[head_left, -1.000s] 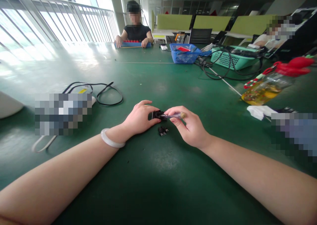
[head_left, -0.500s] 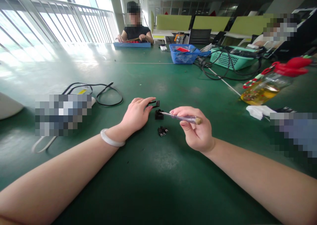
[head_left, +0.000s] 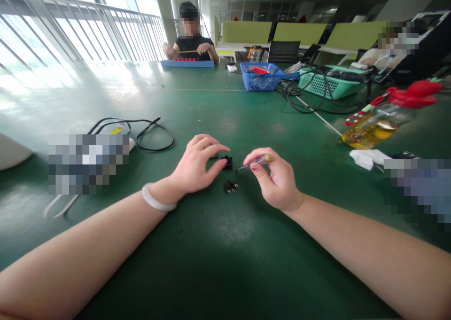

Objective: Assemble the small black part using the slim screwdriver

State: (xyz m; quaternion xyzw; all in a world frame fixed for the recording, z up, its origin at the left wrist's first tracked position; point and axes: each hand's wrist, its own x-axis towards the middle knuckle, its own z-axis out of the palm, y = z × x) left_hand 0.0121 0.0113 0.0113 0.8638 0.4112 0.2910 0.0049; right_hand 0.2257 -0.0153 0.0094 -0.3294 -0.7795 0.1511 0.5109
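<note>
Green tabletop (head_left: 211,263) — screwdriver (head_left: 260,161) gripped in right hand (head_left: 278,183), pointing left and nearward — left hand (head_left: 198,164), hold unclear.

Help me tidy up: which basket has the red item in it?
The blue basket, left of the green basket: a flat red item shows in it, none in the other.

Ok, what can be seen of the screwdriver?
The screwdriver has a translucent, faintly purple handle, seemingly plastic, with a tan end cap and a thin, dark shaft. The right hand pinches the handle between thumb and fingers, tilted, shaft pointing left and down. Its tip is apart from the black block; whether it touches the green table is unclear.
</note>
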